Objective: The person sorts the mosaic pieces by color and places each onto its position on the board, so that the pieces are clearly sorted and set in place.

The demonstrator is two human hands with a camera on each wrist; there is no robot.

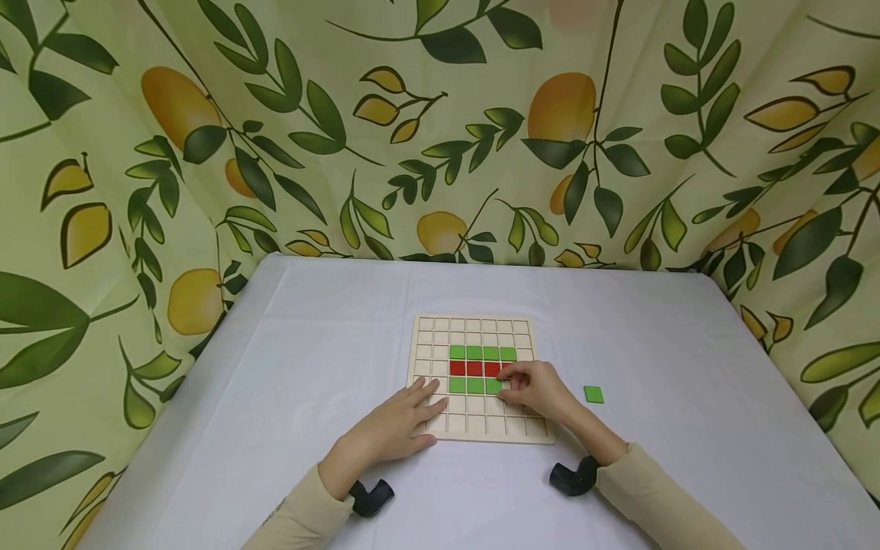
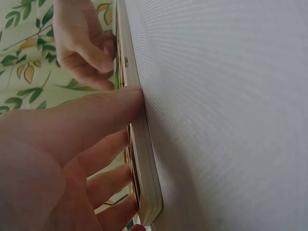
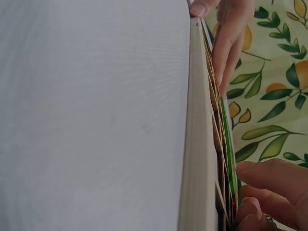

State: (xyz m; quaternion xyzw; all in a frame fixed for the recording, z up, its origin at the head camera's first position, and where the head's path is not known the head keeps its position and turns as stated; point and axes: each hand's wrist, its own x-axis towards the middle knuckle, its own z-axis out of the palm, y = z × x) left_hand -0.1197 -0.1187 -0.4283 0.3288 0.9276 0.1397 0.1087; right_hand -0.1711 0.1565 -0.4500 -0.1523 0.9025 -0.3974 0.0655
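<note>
A pale wooden grid board point(image 1: 483, 435) lies on the table. A row of red square tiles point(image 1: 474, 368) runs between two rows of green square tiles point(image 1: 474, 353). My left hand point(image 1: 393, 422) rests spread on the board's left side, its thumb point(image 2: 115, 103) against the near edge. Over the right part sits my right hand point(image 1: 536, 388), thumb and bent fingers point(image 3: 274, 178) at the end of the nearer green row, around a green tile point(image 1: 493, 386). The fingers partly hide that spot. To the right, a loose green tile point(image 1: 593, 394) lies on the cloth.
A white cloth point(image 1: 330, 328) covers the table. Behind it and at both sides hangs a curtain point(image 1: 440, 114) with a leaf and fruit print. A black wrist-worn device point(image 1: 373, 498) sits by the left cuff, another black device point(image 1: 574, 477) by the right cuff.
</note>
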